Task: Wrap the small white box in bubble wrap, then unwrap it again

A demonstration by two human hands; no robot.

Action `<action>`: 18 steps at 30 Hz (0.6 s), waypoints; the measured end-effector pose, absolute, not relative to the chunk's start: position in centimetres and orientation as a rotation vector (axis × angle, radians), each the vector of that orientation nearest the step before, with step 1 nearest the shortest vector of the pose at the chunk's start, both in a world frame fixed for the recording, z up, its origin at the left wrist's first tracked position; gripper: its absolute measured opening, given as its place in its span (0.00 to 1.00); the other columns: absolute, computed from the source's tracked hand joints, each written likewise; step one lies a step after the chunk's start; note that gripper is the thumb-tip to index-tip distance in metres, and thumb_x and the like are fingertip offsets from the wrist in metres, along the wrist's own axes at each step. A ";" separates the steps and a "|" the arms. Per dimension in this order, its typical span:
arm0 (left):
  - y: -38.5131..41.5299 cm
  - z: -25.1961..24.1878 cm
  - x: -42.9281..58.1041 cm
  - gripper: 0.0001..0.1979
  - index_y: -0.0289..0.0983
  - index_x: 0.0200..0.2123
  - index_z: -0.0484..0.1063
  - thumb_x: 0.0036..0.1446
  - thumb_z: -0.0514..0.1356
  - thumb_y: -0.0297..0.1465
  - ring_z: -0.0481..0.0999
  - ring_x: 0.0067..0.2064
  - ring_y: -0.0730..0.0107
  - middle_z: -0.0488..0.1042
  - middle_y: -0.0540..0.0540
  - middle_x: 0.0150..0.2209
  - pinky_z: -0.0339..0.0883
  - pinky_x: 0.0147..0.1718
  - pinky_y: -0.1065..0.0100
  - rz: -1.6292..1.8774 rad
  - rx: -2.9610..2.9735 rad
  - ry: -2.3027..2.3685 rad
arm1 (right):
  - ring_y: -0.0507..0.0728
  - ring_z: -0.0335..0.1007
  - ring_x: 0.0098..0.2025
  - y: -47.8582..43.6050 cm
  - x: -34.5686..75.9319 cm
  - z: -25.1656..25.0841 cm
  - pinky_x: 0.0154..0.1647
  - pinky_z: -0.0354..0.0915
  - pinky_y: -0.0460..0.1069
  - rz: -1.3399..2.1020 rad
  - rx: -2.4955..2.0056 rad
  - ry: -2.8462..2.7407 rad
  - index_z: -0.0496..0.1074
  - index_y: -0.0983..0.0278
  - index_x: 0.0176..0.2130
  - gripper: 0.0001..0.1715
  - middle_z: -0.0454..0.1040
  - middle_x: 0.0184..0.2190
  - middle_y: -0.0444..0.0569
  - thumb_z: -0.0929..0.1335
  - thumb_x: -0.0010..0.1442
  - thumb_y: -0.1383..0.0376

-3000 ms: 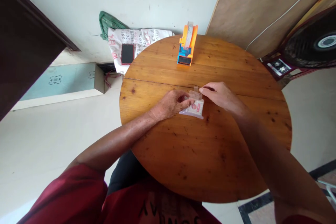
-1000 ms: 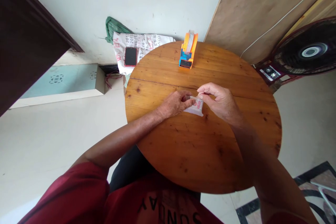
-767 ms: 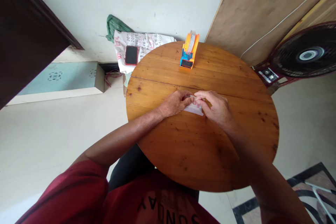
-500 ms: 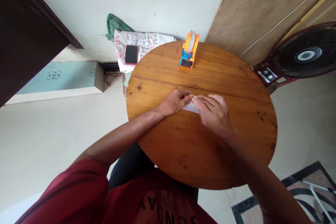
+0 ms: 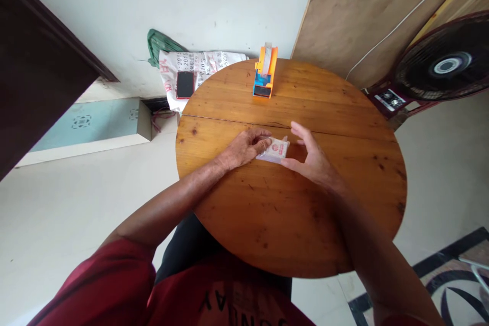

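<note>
Wooden table [image 5: 237, 204] bears a clear-wrapped, red-printed packet [image 5: 278, 148].

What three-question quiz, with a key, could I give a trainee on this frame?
1. True or false: the left hand has its thumb on the small packet, while the right hand has its thumb and fingers spread apart.

2. Which of these stands near the far edge of the wooden table?
A) a teacup
B) a tape dispenser
C) a vase

3. Fill in: beside the table, a dark-screened ____ lies on the printed white sheet.

Key: 1. True. 2. B. 3. Phone.
</note>
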State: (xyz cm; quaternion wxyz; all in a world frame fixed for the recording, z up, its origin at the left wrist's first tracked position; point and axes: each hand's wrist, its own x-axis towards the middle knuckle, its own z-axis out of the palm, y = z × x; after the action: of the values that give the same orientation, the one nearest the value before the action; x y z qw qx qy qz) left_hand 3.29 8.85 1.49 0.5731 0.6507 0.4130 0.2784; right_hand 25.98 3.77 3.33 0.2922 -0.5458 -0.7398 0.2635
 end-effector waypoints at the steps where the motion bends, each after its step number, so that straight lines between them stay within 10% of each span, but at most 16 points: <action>1: 8.9 1.4 3.3 0.25 0.31 0.55 0.71 0.62 0.59 0.43 0.73 0.36 0.68 0.77 0.42 0.38 0.67 0.35 0.68 0.650 1.499 0.957 | 0.69 0.58 0.69 3.9 26.0 2.9 0.65 0.59 0.68 0.745 -1.452 -1.980 0.52 0.54 0.70 0.54 0.58 0.70 0.57 0.76 0.53 0.52; 18: 9.1 1.2 3.4 0.22 0.32 0.47 0.74 0.60 0.60 0.44 0.72 0.33 0.71 0.76 0.45 0.35 0.64 0.31 0.70 0.657 1.503 0.938 | 0.67 0.76 0.52 3.4 25.0 0.3 0.53 0.70 0.65 0.265 -1.402 -2.028 0.68 0.57 0.59 0.31 0.78 0.53 0.56 0.73 0.58 0.56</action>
State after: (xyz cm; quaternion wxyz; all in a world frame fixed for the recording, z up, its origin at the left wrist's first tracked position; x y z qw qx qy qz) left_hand 3.36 9.07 1.20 0.5858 0.6447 0.4024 0.2816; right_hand 25.00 3.42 0.32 0.3248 -0.5347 -0.7735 0.1013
